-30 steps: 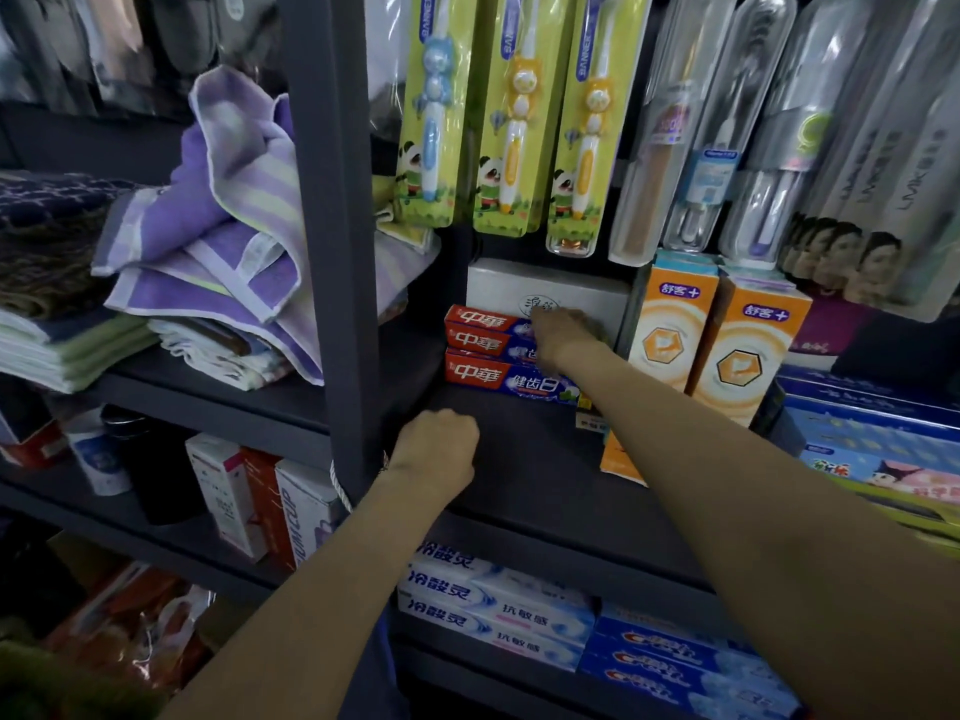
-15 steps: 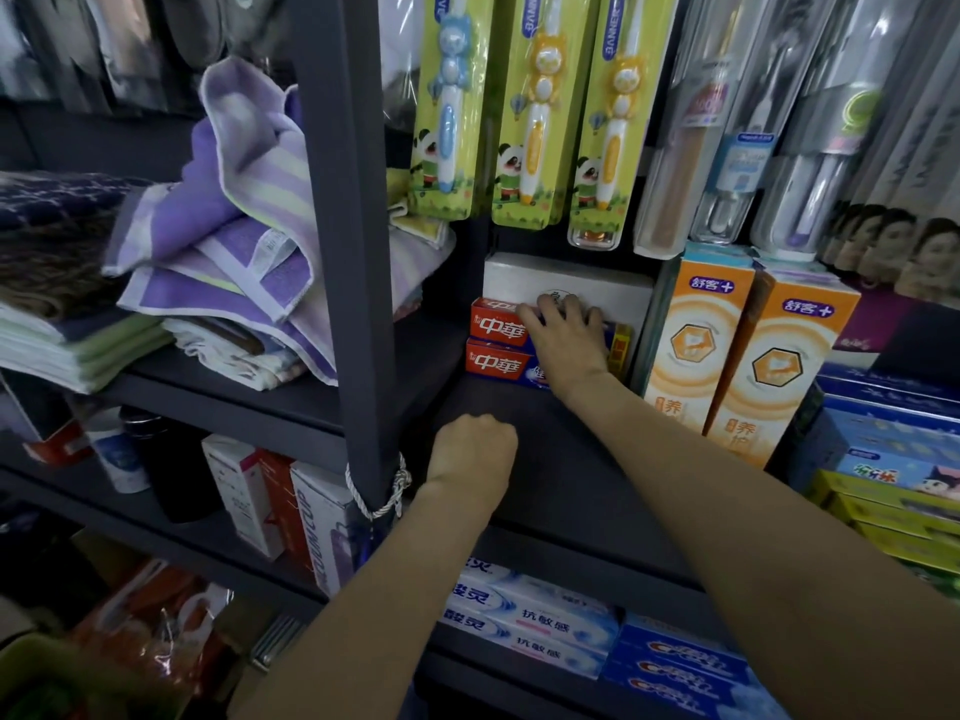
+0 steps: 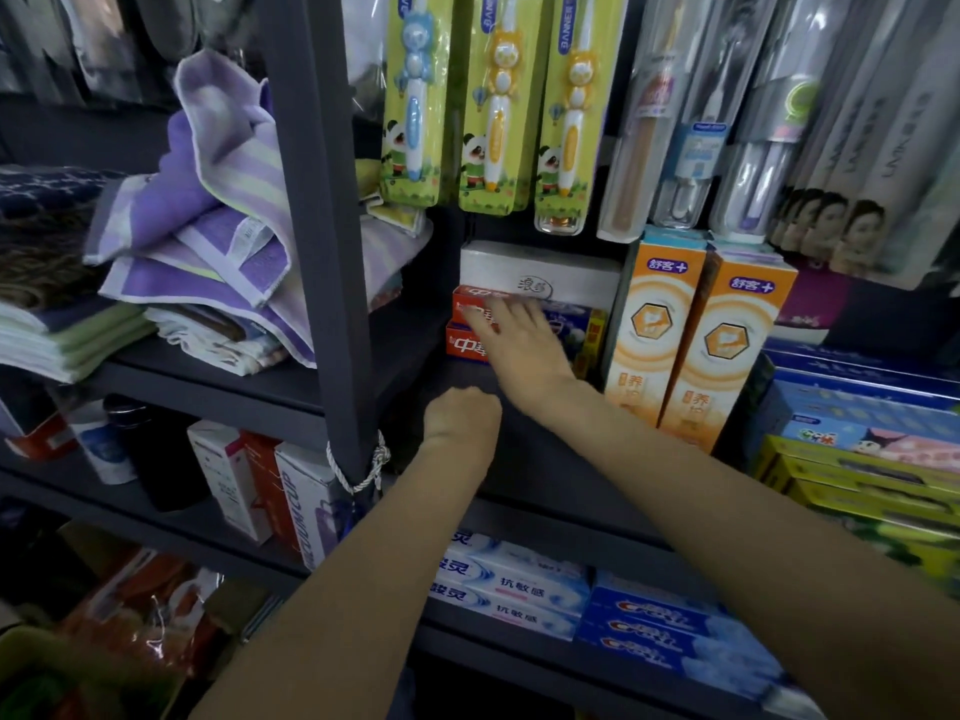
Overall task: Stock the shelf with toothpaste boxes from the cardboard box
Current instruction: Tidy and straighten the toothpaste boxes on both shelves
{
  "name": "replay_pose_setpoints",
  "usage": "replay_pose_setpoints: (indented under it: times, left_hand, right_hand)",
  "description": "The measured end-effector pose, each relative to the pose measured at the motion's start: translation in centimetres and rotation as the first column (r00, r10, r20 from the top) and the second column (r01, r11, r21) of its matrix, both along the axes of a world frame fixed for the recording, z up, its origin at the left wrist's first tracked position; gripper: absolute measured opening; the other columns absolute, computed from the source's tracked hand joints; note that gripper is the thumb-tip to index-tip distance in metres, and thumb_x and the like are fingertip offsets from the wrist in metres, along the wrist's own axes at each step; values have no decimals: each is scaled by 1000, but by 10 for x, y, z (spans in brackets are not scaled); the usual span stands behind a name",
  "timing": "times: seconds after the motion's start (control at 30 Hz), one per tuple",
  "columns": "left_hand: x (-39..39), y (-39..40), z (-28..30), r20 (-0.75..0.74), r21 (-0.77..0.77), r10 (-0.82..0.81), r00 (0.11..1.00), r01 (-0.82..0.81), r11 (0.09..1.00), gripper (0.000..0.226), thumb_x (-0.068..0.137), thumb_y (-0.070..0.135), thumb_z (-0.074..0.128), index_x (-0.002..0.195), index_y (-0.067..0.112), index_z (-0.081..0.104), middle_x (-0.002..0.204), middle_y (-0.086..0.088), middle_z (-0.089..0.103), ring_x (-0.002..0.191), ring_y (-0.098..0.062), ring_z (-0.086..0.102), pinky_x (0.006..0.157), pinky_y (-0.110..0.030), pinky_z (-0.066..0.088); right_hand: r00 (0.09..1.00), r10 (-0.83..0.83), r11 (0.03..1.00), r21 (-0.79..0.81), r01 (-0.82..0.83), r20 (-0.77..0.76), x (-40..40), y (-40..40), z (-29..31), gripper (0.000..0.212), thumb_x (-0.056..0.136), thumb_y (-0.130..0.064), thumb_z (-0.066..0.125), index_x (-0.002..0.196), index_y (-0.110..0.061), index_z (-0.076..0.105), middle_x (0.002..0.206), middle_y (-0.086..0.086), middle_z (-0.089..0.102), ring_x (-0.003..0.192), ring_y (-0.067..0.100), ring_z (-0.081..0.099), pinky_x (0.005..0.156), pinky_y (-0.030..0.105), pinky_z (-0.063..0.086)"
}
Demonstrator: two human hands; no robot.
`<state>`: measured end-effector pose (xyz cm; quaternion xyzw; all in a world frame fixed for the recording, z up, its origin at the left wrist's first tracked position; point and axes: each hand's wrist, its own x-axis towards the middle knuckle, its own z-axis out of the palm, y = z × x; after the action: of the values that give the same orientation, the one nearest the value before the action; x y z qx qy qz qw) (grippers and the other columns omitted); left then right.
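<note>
Two red and blue toothpaste boxes (image 3: 470,346) lie stacked at the back of the dark shelf (image 3: 540,459), in front of a white box (image 3: 571,275). My right hand (image 3: 519,345) lies flat against the front of the stack, fingers spread and pointing left, holding nothing. My left hand (image 3: 460,415) is a closed fist resting on the shelf board just in front, with nothing seen in it. The cardboard box is out of view.
Two upright orange boxes (image 3: 696,345) stand right of the stack. Toothbrush packs (image 3: 493,101) hang above. A dark upright post (image 3: 322,226) with folded towels (image 3: 208,226) stands to the left. More toothpaste boxes (image 3: 519,584) fill the shelf below; blue and yellow boxes (image 3: 857,439) sit far right.
My right hand pushed the toothpaste boxes back against the white box, then slid left across their fronts with the fingers spread. My left fist stayed on the shelf.
</note>
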<state>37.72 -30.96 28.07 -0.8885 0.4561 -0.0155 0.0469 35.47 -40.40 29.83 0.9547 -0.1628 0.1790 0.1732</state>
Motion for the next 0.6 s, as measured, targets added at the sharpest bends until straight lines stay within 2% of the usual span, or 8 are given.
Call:
replay_pose_setpoints:
  times: [0.07, 0.17, 0.3, 0.37, 0.4, 0.47, 0.53, 0.6]
  left_hand:
    - [-9, 2, 3, -11, -21, 11, 1000, -11, 1000, 34, 93, 9, 46, 126, 8, 50, 129, -11, 51, 119, -28, 50, 89, -34, 45]
    - [-34, 3, -3, 91, -230, -81, 993, 100, 968, 25, 94, 15, 43, 113, 9, 59, 113, -11, 62, 102, -28, 60, 78, -34, 47]
    - [-76, -9, -5, 278, -521, -370, 886, 463, 718, 15, 63, 12, 78, 58, 11, 64, 55, -4, 62, 45, -19, 58, 40, -19, 39]
    - [-98, -25, -7, 229, -620, -513, 827, 531, 578, 8, 70, 11, 70, 77, 7, 70, 70, -9, 67, 60, -26, 64, 47, -27, 47]
    - [-106, -30, -5, 133, -630, -576, 806, 518, 579, 25, 77, 14, 63, 100, 6, 69, 94, -12, 69, 83, -28, 66, 66, -32, 50]
    - [-133, -44, -5, -43, -621, -682, 730, 515, 591, 57, 88, 24, 57, 140, 9, 38, 143, -9, 42, 130, -21, 40, 103, -23, 31]
    - [-154, -56, -3, -208, -536, -705, 678, 524, 662, 79, 90, 36, 55, 149, 13, 9, 157, 0, 9, 143, -13, 11, 113, -22, 13]
    - [-167, -69, -3, -307, -508, -692, 654, 502, 700, 90, 87, 42, 59, 149, 14, 0, 157, 2, 2, 143, -13, 7, 114, -25, 12]
  right_hand:
    - [997, 80, 996, 27, -80, -16, -28, 19, -2, 63, 89, -2, 47, 145, -15, 23, 148, 16, 27, 135, 33, 28, 116, 42, 11]
    - [990, 132, 976, 170, -139, 51, -83, 23, -1, 60, 86, 1, 52, 142, -10, 32, 145, 17, 32, 131, 35, 34, 110, 44, 31]
    - [966, 226, 947, 203, -249, 129, -168, -1, 18, 38, 81, -9, 59, 119, -2, 56, 119, 18, 55, 105, 35, 55, 87, 43, 47]
    - [978, 149, 957, 226, -180, 147, -207, -18, 31, 27, 80, -16, 57, 104, -3, 63, 107, 16, 60, 97, 33, 58, 82, 40, 48]
    - [981, 96, 953, 268, -139, 170, -220, -25, 35, 24, 81, -17, 55, 98, -2, 64, 102, 15, 61, 95, 32, 58, 81, 36, 46]
    - [982, -42, 927, 374, -31, 184, -259, -40, 41, 22, 88, -21, 56, 95, -2, 65, 98, 13, 62, 94, 30, 58, 77, 23, 37]
    - [992, -117, 887, 453, 88, 37, -292, -57, 39, 28, 91, -28, 59, 109, -7, 62, 111, 9, 59, 103, 24, 55, 76, 16, 32]
    - [966, -163, 849, 470, 242, -203, -317, -71, 33, 50, 86, -40, 62, 127, -13, 51, 127, 4, 47, 114, 19, 48, 82, 13, 30]
